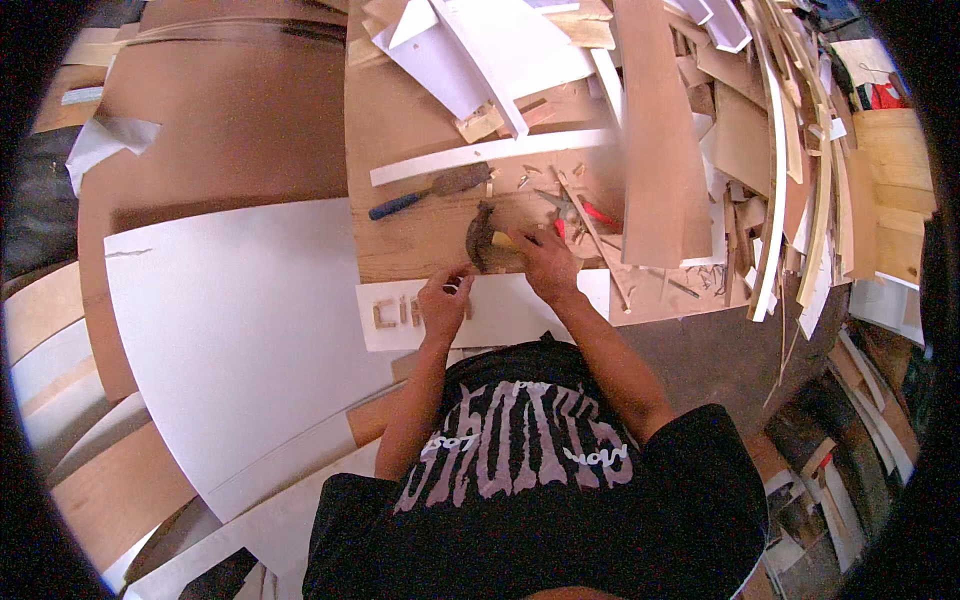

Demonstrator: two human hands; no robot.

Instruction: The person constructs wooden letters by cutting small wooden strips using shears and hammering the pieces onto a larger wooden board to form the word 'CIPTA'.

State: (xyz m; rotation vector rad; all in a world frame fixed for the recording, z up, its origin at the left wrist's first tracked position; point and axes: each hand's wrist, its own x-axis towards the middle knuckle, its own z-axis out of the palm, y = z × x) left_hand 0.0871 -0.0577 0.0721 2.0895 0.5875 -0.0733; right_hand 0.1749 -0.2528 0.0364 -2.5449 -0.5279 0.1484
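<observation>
A long white board (590, 291) lies in front of me, with small brown wooden strips (398, 311) set on it in letter-like shapes. Over the board is my left hand (446, 297), its fingers bent together in a pinch; whatever sits between the fingertips is too small to make out. My right hand (550, 264) grips the yellowish handle of a hammer (481, 236), whose dark head points left, just beyond the board's far edge. Beyond the hammer lie a rasp with a blue handle (432, 192) and pliers with red handles (597, 214).
A large white sheet (255, 330) lies to the left, over a brown panel (230, 120). White offcuts (480, 60) are heaped at the far side. A brown plank (660, 130) and piled wood strips (785, 180) crowd the right. Wood chips and a thin stick (592, 238) litter the bench.
</observation>
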